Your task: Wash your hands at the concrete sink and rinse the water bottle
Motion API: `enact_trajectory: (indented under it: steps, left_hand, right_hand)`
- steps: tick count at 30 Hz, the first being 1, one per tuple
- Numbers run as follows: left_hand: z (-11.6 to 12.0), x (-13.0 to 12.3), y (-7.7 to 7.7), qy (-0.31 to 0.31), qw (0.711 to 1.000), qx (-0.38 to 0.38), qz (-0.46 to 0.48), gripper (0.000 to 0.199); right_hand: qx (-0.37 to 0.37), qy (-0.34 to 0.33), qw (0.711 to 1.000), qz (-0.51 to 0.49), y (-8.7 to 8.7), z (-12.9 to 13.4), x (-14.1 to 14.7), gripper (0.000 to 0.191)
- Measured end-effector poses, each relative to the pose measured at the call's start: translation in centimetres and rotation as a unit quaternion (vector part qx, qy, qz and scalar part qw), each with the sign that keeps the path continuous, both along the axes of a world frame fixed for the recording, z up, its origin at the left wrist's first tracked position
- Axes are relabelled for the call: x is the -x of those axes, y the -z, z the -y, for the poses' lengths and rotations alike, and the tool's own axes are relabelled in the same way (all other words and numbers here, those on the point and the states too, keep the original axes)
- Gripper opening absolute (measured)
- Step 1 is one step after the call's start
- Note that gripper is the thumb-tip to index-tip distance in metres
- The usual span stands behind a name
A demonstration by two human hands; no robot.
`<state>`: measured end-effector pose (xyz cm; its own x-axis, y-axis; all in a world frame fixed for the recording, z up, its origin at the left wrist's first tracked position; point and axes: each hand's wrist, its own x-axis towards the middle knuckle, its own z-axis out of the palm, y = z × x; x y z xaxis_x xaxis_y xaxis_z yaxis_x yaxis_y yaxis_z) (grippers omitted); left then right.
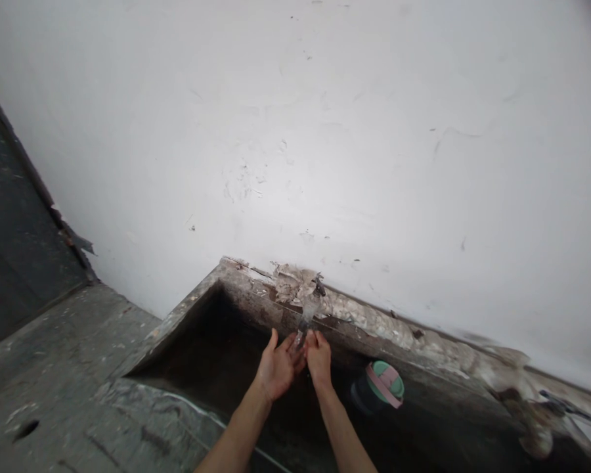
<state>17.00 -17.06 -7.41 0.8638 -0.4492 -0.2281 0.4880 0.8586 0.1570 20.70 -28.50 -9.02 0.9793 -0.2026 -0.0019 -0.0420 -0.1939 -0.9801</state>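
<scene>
Holding both hands out over the dark sink [192,309], under the water [306,315] falling from the tap [319,285] at the back rim. Cupping the left hand [278,368] palm up, fingers spread and released, grasping nothing. Keeping the right hand [318,358] just beside it, back turned to the camera, fingers pointing up toward the stream; also grasping nothing, as far as can be told, though the palm side is hidden. Meeting at the fingertips, the 2 hands touching or nearly so right where the stream is landing.

Running the stream's long axis steeply down, tilting slightly left, from the tap straight above and a little behind the fingertips. Lying about equally near to both hands, perhaps a shade closer to the right one, directly below the spout.

Standing to the right in the sink, near the right forearm but apart from it: a dark cup [378,387] with a pink and green lid. Rising behind all this, a white wall [325,131]; lying to the left, a grey counter [54,368].
</scene>
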Motion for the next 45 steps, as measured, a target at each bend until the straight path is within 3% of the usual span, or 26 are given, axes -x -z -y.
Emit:
enact_trajectory:
  steps: [4, 10, 17, 21, 24, 30, 35, 40, 45]
  left_hand:
    - [-0.7, -0.8, 0.5, -0.085, 0.995, 0.04, -0.01, 0.053]
    - [-0.3, -2.5, 0.7, -0.172, 0.985, 0.029, -0.01, 0.055]
    - [-0.1, -3.0, -0.5, -0.153, 0.985, -0.072, 0.032, 0.063]
    - [0.7, -3.3, 0.0, -0.153, 0.965, -0.182, 0.107, 0.057]
    - [1.0, -3.4, 0.7, -0.149, 0.957, -0.214, 0.127, 0.05]
    - [0.7, -3.9, 0.0, -0.145, 0.963, -0.191, 0.122, 0.056]
    - [-0.7, -4.3, -0.6, -0.193, 0.977, -0.091, 0.016, 0.063]
    - [-2.0, -4.4, 0.0, -0.197, 0.98, 0.006, 0.0, 0.06]
    - [-1.6, -4.2, -0.4, -0.17, 0.984, -0.027, 0.033, 0.063]
  right_hand:
    - [-0.062, 0.022, 0.997, -0.043, -0.4, 0.5, 0.1, 0.045]
    - [-0.078, -0.07, 0.993, -0.06, -0.5, -1.5, 2.5, 0.039]
    - [-0.093, -0.127, 0.984, -0.077, 0.3, -1.4, 2.5, 0.037]
    - [-0.04, -0.15, 0.984, -0.087, 0.1, -1.5, 1.9, 0.031]
    - [-0.026, -0.17, 0.981, -0.089, 0.0, -1.6, 1.7, 0.029]
    - [-0.075, -0.167, 0.981, -0.064, -0.1, -2.0, 2.1, 0.036]
    - [-0.129, -0.143, 0.98, -0.055, 0.1, -2.0, 2.5, 0.039]
    - [-0.206, -0.095, 0.97, -0.085, 0.8, -1.5, 2.5, 0.036]
    - [-0.185, -0.139, 0.967, -0.104, 0.1, -2.0, 2.4, 0.042]
